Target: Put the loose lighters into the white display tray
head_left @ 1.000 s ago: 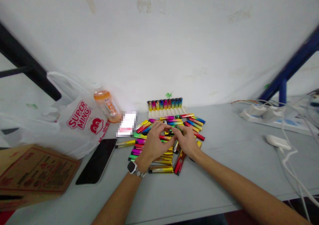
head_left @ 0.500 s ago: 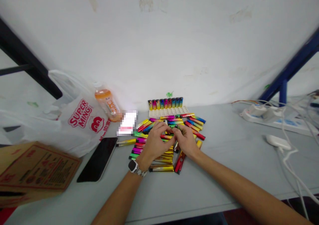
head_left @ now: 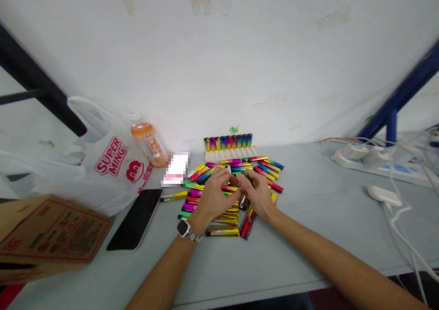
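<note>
Head view shows both hands over a spread of loose lighters (head_left: 222, 232) on the desk (head_left: 308, 200), just in front of a white perforated tray (head_left: 229, 155). The left hand (head_left: 216, 195) and right hand (head_left: 259, 193) are curled, thumbs and fingertips nearly meeting; whatever they may pinch is hidden, so I cannot tell their hold. The lighters look light, with stiff, glossy bodies that probably slip or roll; a thumb-and-finger pinch at mid-body should suit, clear of the dark ends. By the left hand, several lie flat, long axes running left to right; the nearest yellow one points its dark end left. A red lighter (head_left: 247, 226) below the right hand slants, dark end nearest the wearer. Behind the tray's bare front part, a row of upright lighters (head_left: 228, 142) stands dark ends up.
</note>
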`<state>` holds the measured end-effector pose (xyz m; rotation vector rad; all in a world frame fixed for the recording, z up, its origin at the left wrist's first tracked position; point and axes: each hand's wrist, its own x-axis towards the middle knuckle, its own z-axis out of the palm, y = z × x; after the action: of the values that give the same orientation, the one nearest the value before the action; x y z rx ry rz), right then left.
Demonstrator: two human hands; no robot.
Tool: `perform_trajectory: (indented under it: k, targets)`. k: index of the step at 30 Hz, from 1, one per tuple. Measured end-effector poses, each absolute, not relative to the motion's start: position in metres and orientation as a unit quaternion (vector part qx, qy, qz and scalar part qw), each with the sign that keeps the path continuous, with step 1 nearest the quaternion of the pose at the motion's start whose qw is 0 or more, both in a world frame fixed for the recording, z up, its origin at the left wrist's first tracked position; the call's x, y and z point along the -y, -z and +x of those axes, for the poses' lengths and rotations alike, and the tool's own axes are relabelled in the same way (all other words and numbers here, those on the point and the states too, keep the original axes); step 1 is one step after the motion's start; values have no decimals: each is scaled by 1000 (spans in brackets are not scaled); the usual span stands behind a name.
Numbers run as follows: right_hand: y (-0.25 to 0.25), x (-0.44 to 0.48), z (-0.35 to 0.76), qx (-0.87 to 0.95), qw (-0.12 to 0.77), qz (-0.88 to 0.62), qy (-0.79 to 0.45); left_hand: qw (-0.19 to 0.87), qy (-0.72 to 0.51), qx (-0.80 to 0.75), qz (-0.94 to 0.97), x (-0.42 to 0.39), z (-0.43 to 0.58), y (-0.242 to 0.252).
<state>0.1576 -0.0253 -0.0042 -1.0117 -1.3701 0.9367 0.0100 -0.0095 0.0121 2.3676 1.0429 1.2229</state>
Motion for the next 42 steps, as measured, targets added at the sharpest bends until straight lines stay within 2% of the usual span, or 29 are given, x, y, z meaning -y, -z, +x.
perform_trajectory:
  k: [17, 28, 35, 42]
  targets:
    - [8, 20, 155, 591, 546, -480, -350, 134, -417, -365, 822, 10, 12, -11]
    - [6, 22, 153, 585, 548, -475, -364, 132, -419, -369, 819, 10, 11, -11]
    - [0, 16, 156, 596, 552, -403, -421, 140, -424, -403, 799, 6, 9, -12]
    - [-9, 10, 166, 521, 554, -376, -530, 146, -422, -408, 797, 7, 12, -13]
